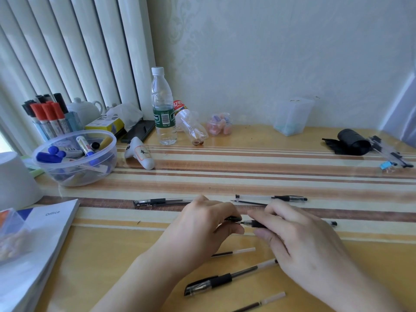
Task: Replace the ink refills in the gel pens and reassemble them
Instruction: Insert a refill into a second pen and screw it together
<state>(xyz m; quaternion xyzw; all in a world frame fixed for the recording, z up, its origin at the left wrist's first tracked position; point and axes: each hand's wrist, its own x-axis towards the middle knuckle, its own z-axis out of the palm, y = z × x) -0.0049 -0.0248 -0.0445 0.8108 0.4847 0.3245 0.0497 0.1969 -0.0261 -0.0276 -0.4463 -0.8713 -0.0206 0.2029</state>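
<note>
Fingers [258, 218] of the right hand [301, 248] pinch a gel pen [255, 224] by its black grip, tip pointing left; the left hand [202, 230] pinches a small black cap [233, 219] just at that tip.

Both hands hover low over the striped table [247, 172], near its front. Loose refills [234, 252] and a capped pen [209, 283] lie just in front of the hands; two more pens [272, 197] lie just behind them. Farther left stands a clear bowl of markers [75, 157]; a water bottle [163, 109] stands by the wall.
</note>
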